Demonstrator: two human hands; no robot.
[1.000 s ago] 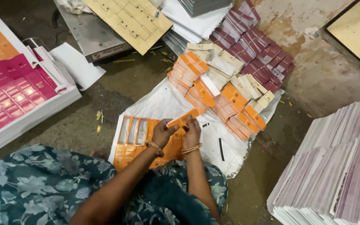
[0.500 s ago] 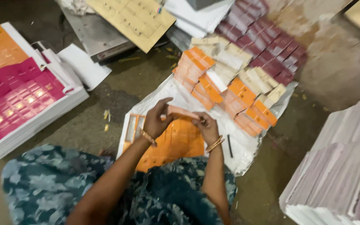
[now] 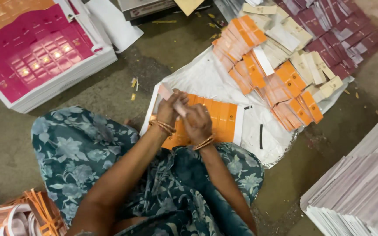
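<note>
Both hands (image 3: 184, 114) clamped together on pale card strip (image 3: 170, 97); long axis upper-left to lower-right, above orange sheet (image 3: 218, 118).

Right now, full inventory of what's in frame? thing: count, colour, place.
small card strip: one, pale pink, pinched between both hands
orange sheet: one on top, orange with white margin, on the floor under the hands
white plastic sheet: one, white, spread on the floor under the sheet and piles
cut tag piles: many, orange, cream and maroon, fanned out upper right
printed sheet stack: one tall stack, magenta and orange on top, upper left
grey-white sheet stack: one stack, pale, lower right
orange offcut strips: a bundle, orange, lower left
floor: grey, scattered paper scraps
left hand: bangles at wrist, grip on the strip
right hand: bangles at wrist, grip on the strip
</note>
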